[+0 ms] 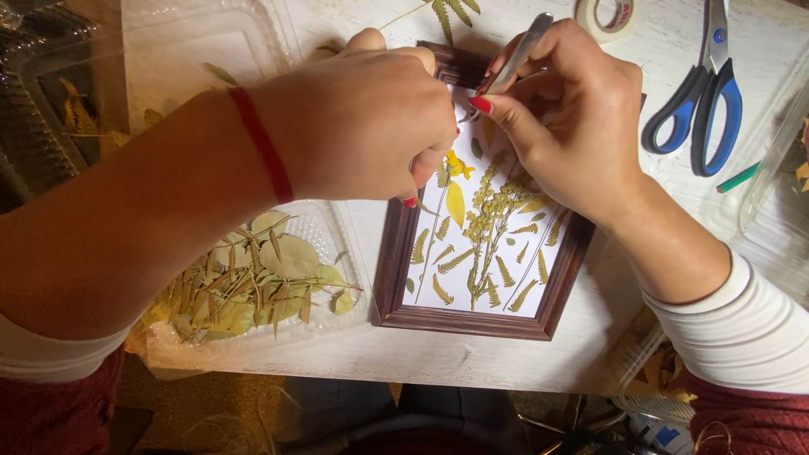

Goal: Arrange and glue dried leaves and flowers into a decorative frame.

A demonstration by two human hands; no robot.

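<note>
Already most of the pressed ferns and yellow sprigs lie arranged inside the brown frame (472, 278) on the worktop (354, 358). My right hand (565, 118) pinches metal tweezers (516, 57) in a closed grip over the top; my left hand (362, 118) presses fingertips there, holding nothing that I can see. More leaves wait in the plastic tray (333, 227).

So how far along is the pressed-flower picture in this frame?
Well along: fern leaves and yellow sprigs already cover the white sheet inside the brown frame. In hand: the right hand holds tweezers at the top of the sheet, and the left hand rests there too. Left: spare leaves sit in the plastic tray.
</note>
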